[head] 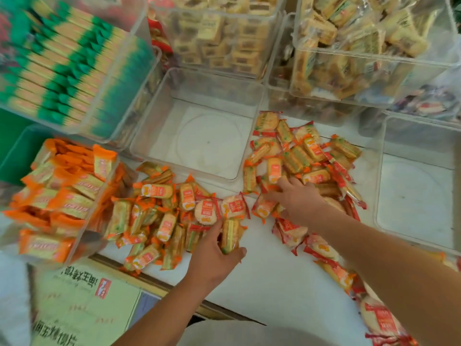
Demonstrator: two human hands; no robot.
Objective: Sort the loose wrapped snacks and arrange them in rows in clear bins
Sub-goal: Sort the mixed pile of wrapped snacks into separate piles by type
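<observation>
Gathering like with like: my left hand (217,255) curls round one green-edged packet (230,237), my right hand (298,199) lies spread on the loose pile (296,158) beside the empty bin (209,146) — I'd take only matching wrappers, square them, then stand them edgewise in a row.

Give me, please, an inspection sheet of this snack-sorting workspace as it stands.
Surface: white table, bare between the arms.
Job's things: loose wrapped snacks in two heaps; centre clear bin and right clear bin empty; left bin holds orange packs.
Clutter: printed cardboard box at the table's near-left edge.
Hands: left hand grips one snack pack; right hand lies on the right heap, grip unclear.
Cables: nothing seen.
Surroundings: bin of green packs and stacked bins of pale biscuits behind.
</observation>
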